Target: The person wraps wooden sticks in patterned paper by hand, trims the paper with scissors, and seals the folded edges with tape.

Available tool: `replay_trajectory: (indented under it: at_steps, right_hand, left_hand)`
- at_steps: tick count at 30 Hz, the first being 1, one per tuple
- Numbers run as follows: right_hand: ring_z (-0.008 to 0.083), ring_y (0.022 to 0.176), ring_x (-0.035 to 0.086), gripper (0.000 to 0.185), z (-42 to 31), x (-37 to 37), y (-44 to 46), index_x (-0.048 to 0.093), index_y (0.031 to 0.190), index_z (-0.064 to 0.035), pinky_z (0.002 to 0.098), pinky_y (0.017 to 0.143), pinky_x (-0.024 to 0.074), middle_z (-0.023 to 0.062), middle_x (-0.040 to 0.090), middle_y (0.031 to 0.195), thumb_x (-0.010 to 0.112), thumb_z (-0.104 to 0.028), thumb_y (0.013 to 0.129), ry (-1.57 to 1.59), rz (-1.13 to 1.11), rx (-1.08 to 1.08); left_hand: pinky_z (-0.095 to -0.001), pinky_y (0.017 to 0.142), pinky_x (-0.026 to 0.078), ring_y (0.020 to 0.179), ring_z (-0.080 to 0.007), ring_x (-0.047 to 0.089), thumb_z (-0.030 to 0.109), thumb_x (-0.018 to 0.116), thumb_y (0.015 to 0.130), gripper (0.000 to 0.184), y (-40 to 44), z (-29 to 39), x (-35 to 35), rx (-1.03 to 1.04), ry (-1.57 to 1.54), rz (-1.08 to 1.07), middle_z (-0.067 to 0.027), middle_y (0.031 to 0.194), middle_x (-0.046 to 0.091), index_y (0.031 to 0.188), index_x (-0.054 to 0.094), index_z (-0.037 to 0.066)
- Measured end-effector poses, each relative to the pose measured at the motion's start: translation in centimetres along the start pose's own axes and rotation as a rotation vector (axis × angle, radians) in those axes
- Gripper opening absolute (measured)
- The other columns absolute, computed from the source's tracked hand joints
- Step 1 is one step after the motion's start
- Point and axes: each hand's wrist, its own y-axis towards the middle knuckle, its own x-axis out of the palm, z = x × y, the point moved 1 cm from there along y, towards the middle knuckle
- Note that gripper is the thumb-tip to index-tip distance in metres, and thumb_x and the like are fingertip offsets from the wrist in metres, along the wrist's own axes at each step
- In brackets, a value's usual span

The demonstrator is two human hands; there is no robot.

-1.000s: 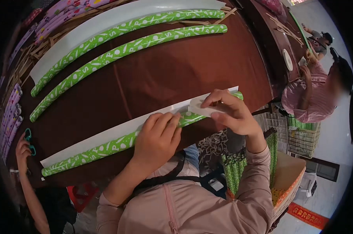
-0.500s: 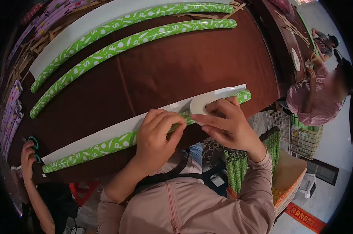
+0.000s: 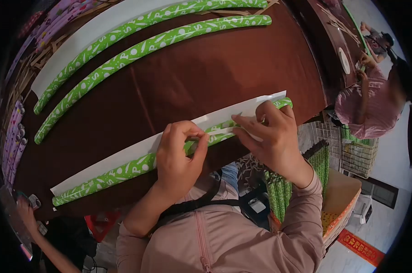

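A green wrapping-paper roll point(image 3: 110, 179) with white letters and shapes lies along the table's near edge, its loose white flap point(image 3: 124, 160) spread out behind it. My left hand point(image 3: 178, 152) is closed, pinching one end of a short strip of white tape point(image 3: 221, 131) over the roll. At the strip's other end is my right hand point(image 3: 274, 139), fingers curled, thumb and fingertips by the tape over the roll's right part. The tape roll itself cannot be made out; my right hand may hide it.
Two more green rolls point(image 3: 133, 51) lie farther back on the brown table point(image 3: 224, 63). Purple rolls point(image 3: 14, 132) are stacked at the left. A co-worker's hand point(image 3: 27, 214) is at the left corner. Another person point(image 3: 363, 107) works at the right, near a wire basket point(image 3: 360, 157).
The white tape roll has gone from view at my right hand, and a strip now spans between my hands. The co-worker's hand at left has moved down; the green-handled scissors are no longer visible.
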Motion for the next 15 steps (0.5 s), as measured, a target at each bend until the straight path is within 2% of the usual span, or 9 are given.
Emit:
replay_trajectory:
  at_steps: [1,3,4,6,8,10,13,15]
  right_hand:
    - [0.0163,0.071,0.052,0.026,0.2,0.0,0.2,0.075,0.096,-0.0153,0.0336,0.065,0.0321,0.0012,0.049,0.080,0.080,-0.020,0.072,0.000,0.004,0.001]
    - [0.0166,0.071,0.053,0.016,0.7,0.1,0.4,0.076,0.086,-0.0163,0.0346,0.065,0.0313,0.0011,0.049,0.080,0.080,-0.019,0.071,0.054,0.017,-0.008]
    - [0.0166,0.071,0.053,0.016,0.7,0.0,0.4,0.076,0.086,-0.0163,0.0346,0.065,0.0313,0.0011,0.049,0.080,0.080,-0.019,0.071,0.055,0.017,-0.008]
    - [0.0152,0.073,0.053,0.016,0.8,-0.2,0.5,0.077,0.085,-0.0172,0.0343,0.074,0.0322,-0.0004,0.054,0.083,0.081,-0.018,0.070,0.077,-0.070,0.064]
    - [0.0154,0.070,0.054,0.014,1.6,0.3,0.7,0.077,0.084,-0.0176,0.0345,0.071,0.0312,-0.0004,0.053,0.082,0.081,-0.019,0.071,0.094,-0.049,0.049]
    - [0.0156,0.067,0.054,0.011,2.1,0.6,0.8,0.077,0.083,-0.0179,0.0347,0.068,0.0303,-0.0003,0.053,0.082,0.080,-0.020,0.072,0.108,-0.027,0.030]
    - [0.0149,0.064,0.054,0.009,2.4,0.8,1.2,0.077,0.082,-0.0174,0.0349,0.069,0.0299,-0.0016,0.053,0.080,0.080,-0.021,0.073,0.119,-0.022,0.033]
    - [0.0146,0.067,0.052,0.014,2.4,0.8,1.4,0.077,0.085,-0.0164,0.0336,0.075,0.0304,-0.0012,0.053,0.078,0.081,-0.019,0.072,0.169,-0.064,0.068]
  left_hand:
    - [-0.0373,0.067,0.049,0.077,-0.0283,0.060,-0.003,0.071,0.079,0.024,0.1,0.0,0.0,0.038,0.052,0.000,-0.0078,0.084,0.062,0.095,0.054,0.003]
    - [-0.0380,0.067,0.049,0.076,-0.0284,0.061,-0.001,0.071,0.079,0.023,0.2,0.1,0.1,0.081,0.114,-0.002,-0.0082,0.085,0.063,0.095,0.055,0.004]
    - [-0.0387,0.066,0.049,0.075,-0.0285,0.061,0.000,0.071,0.079,0.023,0.2,0.1,0.1,0.120,0.173,-0.004,-0.0085,0.086,0.063,0.095,0.055,0.004]
    - [-0.0387,0.066,0.050,0.076,-0.0286,0.062,0.003,0.071,0.080,0.023,0.3,0.2,0.1,0.142,0.213,-0.021,-0.0090,0.088,0.064,0.097,0.055,0.004]
    - [-0.0388,0.067,0.050,0.076,-0.0287,0.063,0.006,0.072,0.081,0.024,0.3,0.1,0.3,0.165,0.249,-0.043,-0.0095,0.090,0.065,0.098,0.055,0.004]
    - [-0.0376,0.068,0.053,0.080,-0.0288,0.066,0.014,0.072,0.083,0.029,0.2,-0.3,0.8,0.328,0.403,-0.037,-0.0108,0.096,0.066,0.103,0.054,0.003]
    - [-0.0361,0.068,0.055,0.083,-0.0292,0.067,0.020,0.073,0.082,0.037,-0.3,-0.5,1.1,0.407,0.454,-0.009,-0.0129,0.101,0.066,0.108,0.054,0.002]
    - [-0.0356,0.067,0.055,0.082,-0.0291,0.067,0.022,0.072,0.082,0.037,-0.6,-0.7,1.2,0.397,0.474,0.029,-0.0134,0.102,0.065,0.108,0.054,0.002]
